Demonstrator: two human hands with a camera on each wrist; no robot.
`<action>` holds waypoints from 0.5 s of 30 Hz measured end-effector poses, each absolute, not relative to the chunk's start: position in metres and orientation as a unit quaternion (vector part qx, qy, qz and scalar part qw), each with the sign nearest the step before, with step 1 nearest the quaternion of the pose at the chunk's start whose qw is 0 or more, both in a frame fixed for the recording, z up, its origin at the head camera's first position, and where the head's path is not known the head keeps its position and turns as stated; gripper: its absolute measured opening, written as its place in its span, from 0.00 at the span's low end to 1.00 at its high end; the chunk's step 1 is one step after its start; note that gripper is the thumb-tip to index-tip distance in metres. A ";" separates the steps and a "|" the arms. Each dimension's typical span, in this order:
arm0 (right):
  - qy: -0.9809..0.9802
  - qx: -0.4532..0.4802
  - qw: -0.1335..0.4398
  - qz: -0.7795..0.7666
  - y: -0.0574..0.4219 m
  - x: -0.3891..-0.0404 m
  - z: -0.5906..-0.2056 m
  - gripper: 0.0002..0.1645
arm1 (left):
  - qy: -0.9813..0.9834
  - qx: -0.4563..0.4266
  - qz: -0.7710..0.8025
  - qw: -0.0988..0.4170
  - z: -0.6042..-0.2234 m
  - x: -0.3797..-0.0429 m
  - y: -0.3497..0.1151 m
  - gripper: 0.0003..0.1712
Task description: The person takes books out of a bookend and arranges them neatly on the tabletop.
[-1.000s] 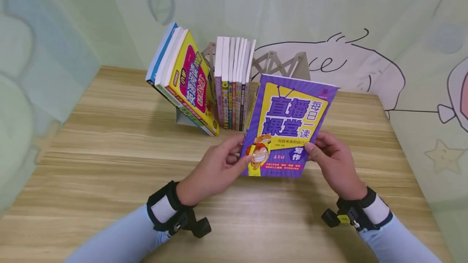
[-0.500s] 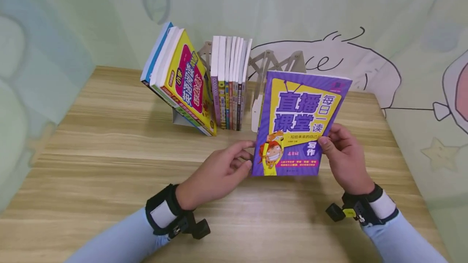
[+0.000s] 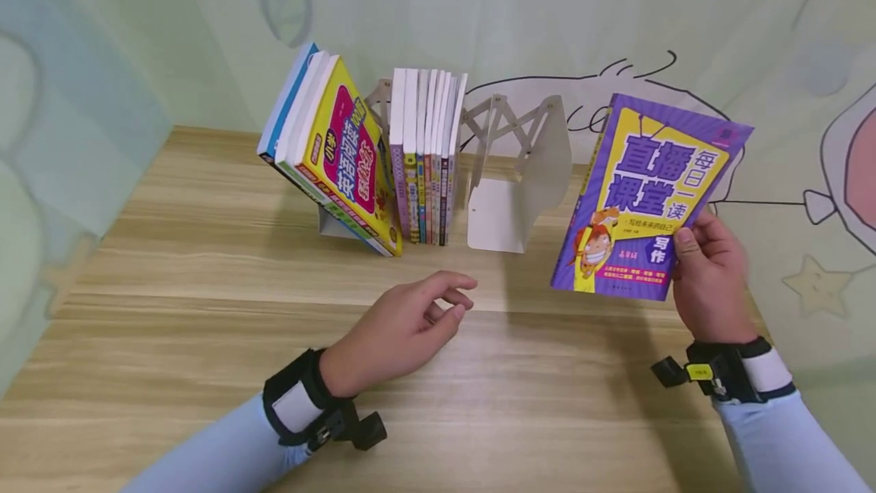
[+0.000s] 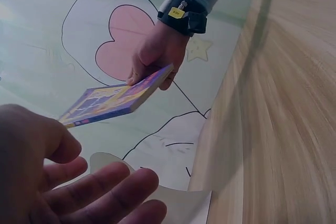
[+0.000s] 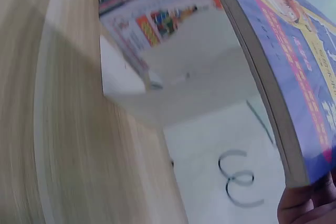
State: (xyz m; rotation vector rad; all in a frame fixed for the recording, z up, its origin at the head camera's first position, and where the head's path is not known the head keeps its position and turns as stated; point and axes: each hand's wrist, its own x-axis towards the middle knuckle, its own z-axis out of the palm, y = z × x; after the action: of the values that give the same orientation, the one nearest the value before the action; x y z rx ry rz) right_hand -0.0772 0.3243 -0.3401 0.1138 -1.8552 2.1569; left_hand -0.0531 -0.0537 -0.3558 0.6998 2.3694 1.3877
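A purple and yellow book (image 3: 643,204) is held up above the right side of the table, its front cover facing me. My right hand (image 3: 713,280) grips its lower right edge, thumb on the cover and fingers behind. In the right wrist view the book's page edge (image 5: 262,82) shows close up. My left hand (image 3: 404,329) hovers over the table with loosely bent fingers and nothing in it; in the left wrist view its fingers (image 4: 113,187) are spread, apart from the book. Ahead of it stands a folding metal bookend (image 3: 499,215) with several thin books (image 3: 427,158) upright in it.
Several thicker books, a yellow one (image 3: 349,166) in front, lean leftward at the left end of the bookend. A printed wall cloth (image 3: 547,14) rises behind the wooden table (image 3: 205,326). The bookend's right end plate (image 3: 550,158) stands upright.
My left hand has let go of the purple book. My right hand has carried it to the right and upward, so the bookend's right section now shows.
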 end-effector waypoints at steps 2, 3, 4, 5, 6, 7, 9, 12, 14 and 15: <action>-0.643 0.011 0.153 0.750 0.332 -0.080 -0.342 0.25 | 0.827 0.245 0.482 0.152 -0.356 -0.053 -0.054 0.21; -0.644 -0.003 0.155 0.749 0.336 -0.082 -0.343 0.25 | 0.827 0.246 0.483 0.151 -0.356 -0.052 -0.055 0.21; -0.643 -0.015 0.153 0.750 0.340 -0.083 -0.345 0.26 | 0.827 0.247 0.483 0.150 -0.356 -0.052 -0.055 0.21; -0.641 -0.026 0.149 0.752 0.344 -0.085 -0.346 0.27 | 0.827 0.246 0.483 0.150 -0.356 -0.052 -0.055 0.21; -0.641 -0.036 0.144 0.753 0.347 -0.087 -0.348 0.27 | 0.826 0.246 0.484 0.151 -0.356 -0.052 -0.055 0.22; -0.643 -0.044 0.138 0.752 0.350 -0.089 -0.350 0.28 | 0.825 0.244 0.486 0.152 -0.356 -0.052 -0.055 0.22; -0.647 -0.060 0.128 0.749 0.356 -0.094 -0.355 0.28 | 0.822 0.242 0.492 0.155 -0.357 -0.052 -0.056 0.24; -0.671 -0.090 0.110 0.728 0.363 -0.100 -0.360 0.30 | 0.817 0.239 0.500 0.158 -0.358 -0.051 -0.057 0.25; -0.694 -0.111 0.098 0.704 0.368 -0.104 -0.363 0.30 | 0.816 0.236 0.502 0.161 -0.358 -0.051 -0.058 0.25; -0.709 -0.120 0.091 0.689 0.370 -0.106 -0.365 0.30 | 0.816 0.234 0.502 0.163 -0.358 -0.051 -0.058 0.25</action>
State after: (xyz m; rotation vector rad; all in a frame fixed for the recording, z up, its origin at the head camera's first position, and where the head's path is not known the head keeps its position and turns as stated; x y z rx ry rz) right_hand -0.1060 0.3704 -0.3645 -0.3568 -2.1070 2.0481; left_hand -0.0514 -0.0580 -0.3576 0.6681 2.3288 1.4316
